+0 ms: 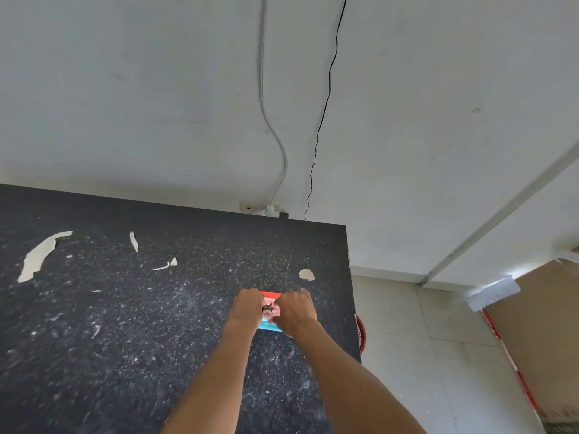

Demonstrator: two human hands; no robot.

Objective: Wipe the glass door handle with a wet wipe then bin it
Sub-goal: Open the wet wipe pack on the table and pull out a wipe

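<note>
Step in hand: drawing a wipe. The wet wipe pack [272, 311] lies on the black table [125, 308] near its right edge. The left hand [247, 306] grips the pack; the right hand [296, 308] pinches at its top. No wipe shows yet. Next move, by judgement: steady the pack and pull one sheet free. The door handle is out of view.

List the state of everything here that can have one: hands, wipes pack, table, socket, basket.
Left hand: on the wipes pack's left side, grip unclear.
Right hand: on the pack's right side, fingers curled, grip unclear.
Wipes pack: flat on the table, mostly covered; open or sealed cannot be told.
Table: black top, scuffed, chipped in pale patches.
Socket: white plug in.
Red basket: on the floor, mostly hidden behind the table.
</note>
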